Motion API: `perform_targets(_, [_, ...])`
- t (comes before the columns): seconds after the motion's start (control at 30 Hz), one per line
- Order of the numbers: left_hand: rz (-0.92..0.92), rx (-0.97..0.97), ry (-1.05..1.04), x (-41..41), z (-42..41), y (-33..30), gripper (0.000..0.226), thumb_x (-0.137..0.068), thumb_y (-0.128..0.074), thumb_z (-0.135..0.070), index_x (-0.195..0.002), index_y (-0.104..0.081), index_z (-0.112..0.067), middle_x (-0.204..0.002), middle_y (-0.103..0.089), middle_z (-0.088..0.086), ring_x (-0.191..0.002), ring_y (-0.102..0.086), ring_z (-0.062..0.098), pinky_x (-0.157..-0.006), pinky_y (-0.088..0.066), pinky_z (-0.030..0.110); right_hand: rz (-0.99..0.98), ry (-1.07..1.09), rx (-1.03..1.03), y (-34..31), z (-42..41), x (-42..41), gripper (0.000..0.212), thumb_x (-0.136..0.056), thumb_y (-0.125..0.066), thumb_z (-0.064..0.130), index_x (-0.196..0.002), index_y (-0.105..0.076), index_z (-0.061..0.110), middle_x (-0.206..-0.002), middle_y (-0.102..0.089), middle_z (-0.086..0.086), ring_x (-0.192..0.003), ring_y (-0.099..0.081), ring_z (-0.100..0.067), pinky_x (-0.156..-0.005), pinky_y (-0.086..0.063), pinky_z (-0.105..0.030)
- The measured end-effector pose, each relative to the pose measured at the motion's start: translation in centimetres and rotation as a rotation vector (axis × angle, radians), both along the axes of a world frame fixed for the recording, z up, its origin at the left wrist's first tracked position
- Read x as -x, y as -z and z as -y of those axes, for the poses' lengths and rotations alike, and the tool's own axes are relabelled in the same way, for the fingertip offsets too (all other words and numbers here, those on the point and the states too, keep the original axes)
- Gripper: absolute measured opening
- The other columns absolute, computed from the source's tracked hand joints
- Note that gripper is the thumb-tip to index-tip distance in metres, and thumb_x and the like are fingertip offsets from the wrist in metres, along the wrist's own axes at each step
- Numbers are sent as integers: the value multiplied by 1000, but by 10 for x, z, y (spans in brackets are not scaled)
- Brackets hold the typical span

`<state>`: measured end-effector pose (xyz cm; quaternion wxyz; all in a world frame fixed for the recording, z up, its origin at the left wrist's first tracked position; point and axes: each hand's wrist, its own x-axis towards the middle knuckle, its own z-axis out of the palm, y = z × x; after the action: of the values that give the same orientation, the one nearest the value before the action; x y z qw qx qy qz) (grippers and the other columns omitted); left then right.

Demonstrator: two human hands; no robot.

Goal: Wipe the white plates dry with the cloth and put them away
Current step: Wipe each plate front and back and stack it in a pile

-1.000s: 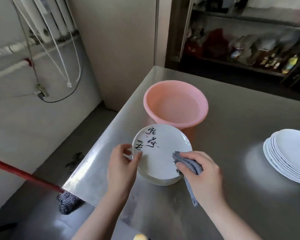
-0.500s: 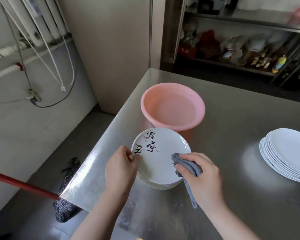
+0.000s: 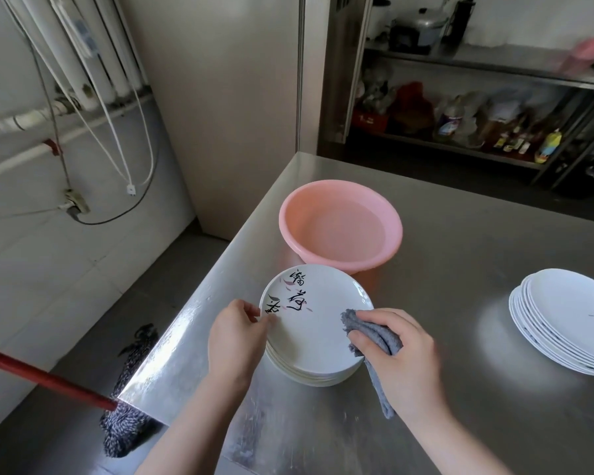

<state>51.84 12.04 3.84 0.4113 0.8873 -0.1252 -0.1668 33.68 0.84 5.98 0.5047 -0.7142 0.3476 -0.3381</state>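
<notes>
The step in hand looks like the start of wiping: the top plate [image 3: 318, 323] of the near stack [image 3: 309, 370] is being taken at its rim while the cloth comes onto it. This stack sits on the steel tabletop [image 3: 460, 255] just in front of the pink basin [image 3: 340, 226], almost touching the basin's base.

The left hand [image 3: 235, 341] is at the stack's left edge, its fingers [image 3: 254, 311] curled and pinching the top plate's rim beside the black brush lettering. The right hand [image 3: 396, 351] is at the stack's right edge, with its fingers curled round the bunched grey cloth [image 3: 371, 334]; one end of the cloth lies on the plate's face and the other hangs below the palm toward the tabletop.

A second stack of white plates [image 3: 563, 320] lies well to the right of the near stack, likely the finished ones, though that cannot be confirmed.

The next move probably calls for lifting or tilting the top plate free with the left hand, keeping the plates beneath from shifting, then sweeping the cloth across its face and underside before carrying it rightward to the second stack.
</notes>
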Motion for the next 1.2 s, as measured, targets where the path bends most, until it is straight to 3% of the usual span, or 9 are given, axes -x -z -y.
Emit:
perform_targets(0.13, [5, 23, -4, 2, 4, -5, 15, -83, -67, -30, -79, -55, -21, -73, -63, -4, -69, -59, 18, -54, -40, 31, 22, 1, 9, -2, 4, 1, 29, -74, -78, 3, -85, -74, 29, -94, -68, 13, -88, -67, -8, -73, -50, -13])
perform_targets(0.27, [-72, 154, 21, 7, 5, -8, 11, -86, -62, -23, -91, -53, -24, -64, -69, -3, -48, -58, 10, -49, -46, 31, 15, 31, 34, -6, 9, 6, 28, -74, -78, 4, -86, -74, 29, -94, -68, 13, -87, -66, -4, -72, -48, -10])
perform_targets(0.43, [-204, 355, -17, 17, 5, -15, 31, -86, -61, -9, -114, -66, -21, -65, -71, 0, -41, -61, 19, -58, -53, 36, -21, 113, 49, -13, 12, 23, 27, -75, -77, 6, -88, -74, 29, -94, -68, 17, -91, -64, -2, -74, -45, -7])
perform_targets(0.57, [-226, 454, 84, 38, 15, -23, 29, -86, -64, -13, -106, -67, -34, -65, -71, 1, -43, -61, 18, -63, -50, 36, -16, 263, 83, -23, 16, 53, 26, -76, -76, 6, -89, -74, 28, -94, -69, 16, -88, -64, 3, -68, -44, -2])
perform_targets(0.7, [-317, 546, 222, 71, 39, -26, 28, -86, -66, -8, -100, -70, -32, -62, -68, 7, -42, -57, 16, -48, -50, 28, 20, 456, 120, -32, 23, 99, 29, -75, -76, 4, -90, -73, 28, -92, -70, 22, -87, -64, 7, -68, -44, -1])
perform_targets(0.83, [-366, 553, 343, 128, 58, -12, 33, -87, -66, -6, -95, -71, -37, -58, -65, 4, -42, -55, 16, -43, -47, 26, -11, 589, 170, -30, 38, 157, 36, -75, -77, 5, -88, -70, 39, -96, -69, 22, -95, -63, 3, -80, -47, -9])
perform_targets(0.93, [-413, 480, 404, 182, 71, 13, 30, -87, -66, -6, -98, -70, -33, -64, -68, 5, -46, -57, 18, -48, -50, 34, -31, 643, 144, -16, 49, 201, 36, -75, -77, 5, -88, -71, 39, -96, -69, 19, -94, -64, 0, -82, -49, -16])
perform_targets(1.1, [-501, 374, 347, 271, 88, 54, 28, -87, -68, -9, -100, -64, -33, -65, -70, 4, -45, -60, 17, -49, -51, 32, -110, 571, 72, 20, 66, 271, 38, -74, -77, -1, -84, -71, 36, -93, -68, 17, -87, -64, 3, -74, -48, -9])
perform_targets(1.2, [-531, 332, 305, 315, 100, 70, 29, -87, -68, -11, -101, -63, -36, -66, -70, 4, -46, -61, 19, -51, -57, 40, -172, 498, 57, 40, 80, 308, 38, -72, -76, -5, -83, -72, 32, -92, -67, 19, -87, -64, 0, -73, -45, -7])
